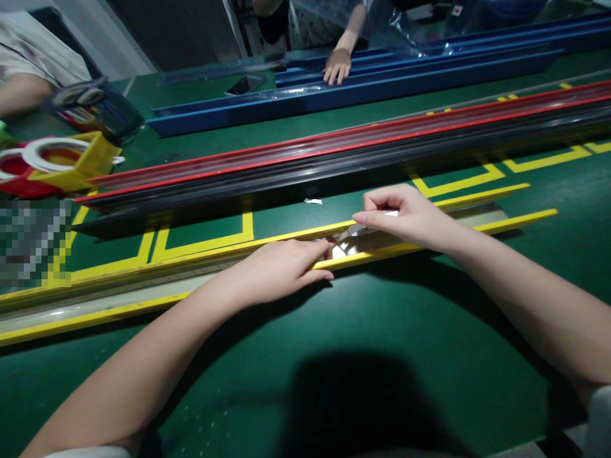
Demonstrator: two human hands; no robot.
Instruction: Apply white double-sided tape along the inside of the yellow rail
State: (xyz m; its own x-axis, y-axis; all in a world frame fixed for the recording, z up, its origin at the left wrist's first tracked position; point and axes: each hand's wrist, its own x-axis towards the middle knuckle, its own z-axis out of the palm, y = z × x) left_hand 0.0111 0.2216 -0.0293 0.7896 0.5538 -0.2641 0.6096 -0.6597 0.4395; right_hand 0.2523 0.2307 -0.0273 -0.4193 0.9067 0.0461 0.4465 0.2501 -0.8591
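Observation:
A long yellow-edged channel [267, 248] lies slantwise across the green table in front of me. My left hand [289, 267] is closed over its near edge, thumb outside and fingertips down inside the channel. To the right of it, my right hand [401, 213] is pinched shut on a thin, shiny pale strip [356, 233]. The strip runs from my right fingers down toward my left fingertips, just above the channel's floor. Whether it is tape or film I cannot tell. A bright patch shows inside the channel beneath it.
Beyond the channel lie red [296, 149] and black [286, 172] long profiles, then blue profiles [229, 114] with a co-worker's hand [338, 65] on them. Tape rolls [55, 154] sit in a yellow bin [102, 159] at left. A white scrap [313, 201] and a phone [245, 84] lie on the table.

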